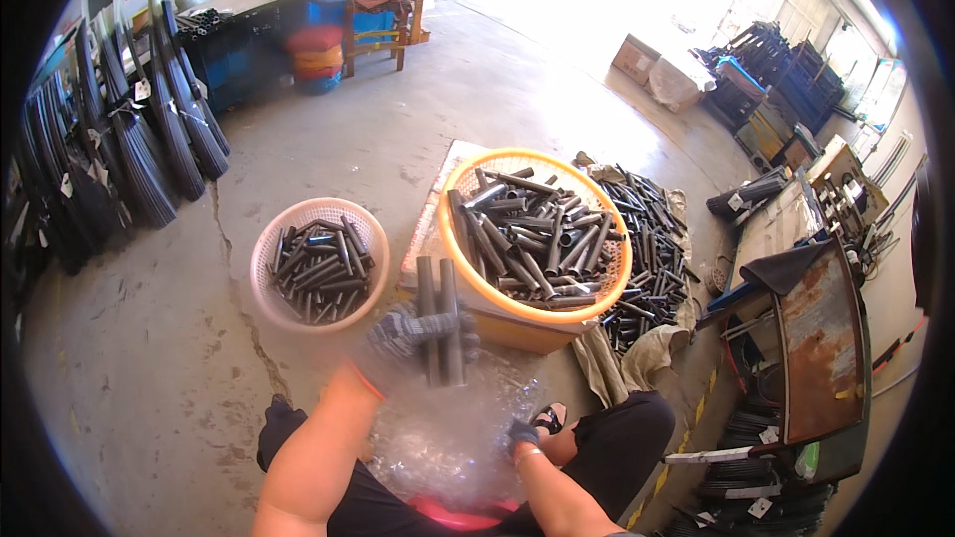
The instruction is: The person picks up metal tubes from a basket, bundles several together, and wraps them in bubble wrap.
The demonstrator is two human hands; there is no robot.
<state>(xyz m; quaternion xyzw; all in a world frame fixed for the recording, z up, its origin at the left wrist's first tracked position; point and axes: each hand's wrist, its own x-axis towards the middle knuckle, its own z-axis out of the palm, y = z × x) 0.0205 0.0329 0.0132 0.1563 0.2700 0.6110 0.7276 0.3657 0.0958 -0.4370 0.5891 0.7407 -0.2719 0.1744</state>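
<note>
In a dark striped glove, my left hand [403, 338] is closed around two dark tubes [451, 353] that stand side by side, nearly upright. They are in front of a yellow-rimmed basket [461, 283] filled with more dark tubes of the same kind. A clear plastic bag [438, 447] spreads over my lap, its outline blurred. At its right edge is my right hand [522, 435], also gloved, with fingers closed on the bag. To the left, a pale pink basket [261, 283] on the floor holds shorter dark tubes.
The yellow-rimmed basket rests on a cardboard box [527, 331]. Right of it, a heap of dark tubes [647, 259] lies on sacking. Bundles of long dark strips [129, 139] lean at the left. A rusty metal panel [821, 338] stands at the right, and a stool [316, 58] at the back.
</note>
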